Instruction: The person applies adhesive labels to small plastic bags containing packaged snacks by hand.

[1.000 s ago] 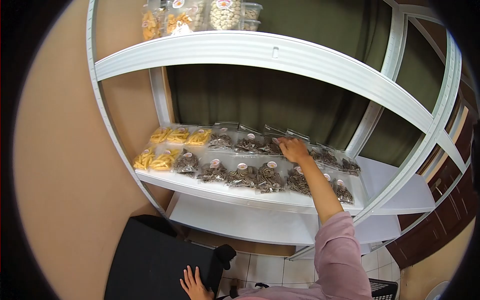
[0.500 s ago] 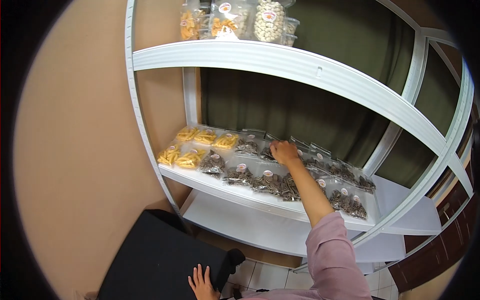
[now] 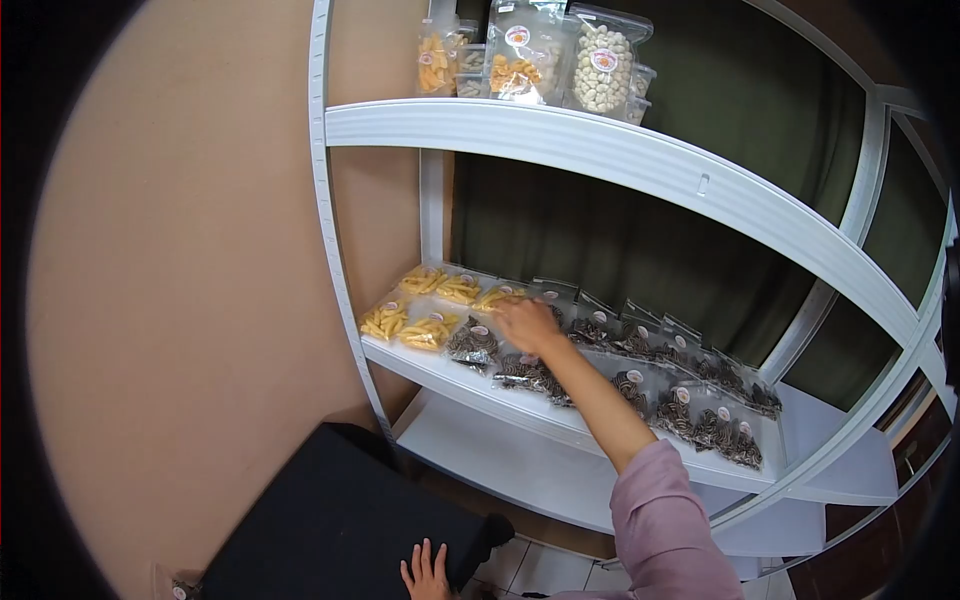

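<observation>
My right hand reaches onto the middle shelf. It is over the gap between a clear bag of yellow stick snacks in the back row and a bag of dark striped snacks in front. Its fingertips point down and are partly hidden, so a grip cannot be made out. More bags of yellow sticks lie to its left, and bags of dark striped snacks run to its right in two rows. My left hand lies flat with fingers spread on a black-covered surface.
On the upper shelf stand a bag of white round snacks, bags of orange snacks and small plastic tubs. Below is a lower white shelf. A metal upright rises at the left, beside a beige wall.
My right hand has moved left along the shelf, from the dark striped bags in the back row toward the yellow ones. The view has shifted left; my left hand stays on the black surface.
</observation>
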Action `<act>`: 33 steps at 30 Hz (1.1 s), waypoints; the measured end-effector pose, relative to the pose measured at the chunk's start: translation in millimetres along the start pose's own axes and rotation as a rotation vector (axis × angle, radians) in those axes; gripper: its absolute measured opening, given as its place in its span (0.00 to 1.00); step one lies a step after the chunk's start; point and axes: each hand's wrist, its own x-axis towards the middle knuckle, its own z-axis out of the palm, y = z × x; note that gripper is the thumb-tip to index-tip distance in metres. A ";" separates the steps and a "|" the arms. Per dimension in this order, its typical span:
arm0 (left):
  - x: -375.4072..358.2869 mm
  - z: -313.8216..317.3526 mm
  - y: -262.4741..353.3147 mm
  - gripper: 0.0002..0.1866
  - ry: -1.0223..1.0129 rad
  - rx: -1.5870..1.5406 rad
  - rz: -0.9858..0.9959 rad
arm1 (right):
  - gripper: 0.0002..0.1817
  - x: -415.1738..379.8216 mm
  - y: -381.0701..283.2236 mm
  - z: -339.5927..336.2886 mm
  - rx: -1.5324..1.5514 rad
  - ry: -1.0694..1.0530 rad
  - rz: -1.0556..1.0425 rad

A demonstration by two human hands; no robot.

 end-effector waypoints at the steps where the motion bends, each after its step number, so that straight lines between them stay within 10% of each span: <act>1: 0.5 1.2 0.2 0.38 0.016 -0.022 0.000 | 0.19 -1.6 -10.1 1.0 0.060 -0.033 -0.105; 8: 1.2 0.3 1.1 0.41 0.001 -0.002 0.002 | 0.22 -32.4 -25.0 -16.3 0.053 0.214 -0.037; 13: 0.8 6.3 -2.2 0.46 0.001 0.023 0.010 | 0.22 -88.9 -29.3 -23.3 -0.118 0.018 0.095; 19: 0.4 9.8 -3.6 0.50 -0.024 0.167 0.039 | 0.24 -136.8 -6.1 -43.3 -0.152 0.435 0.206; 33: -2.1 27.4 -3.2 0.48 -0.064 0.217 -0.030 | 0.23 -231.8 41.9 -66.3 -0.129 0.376 0.400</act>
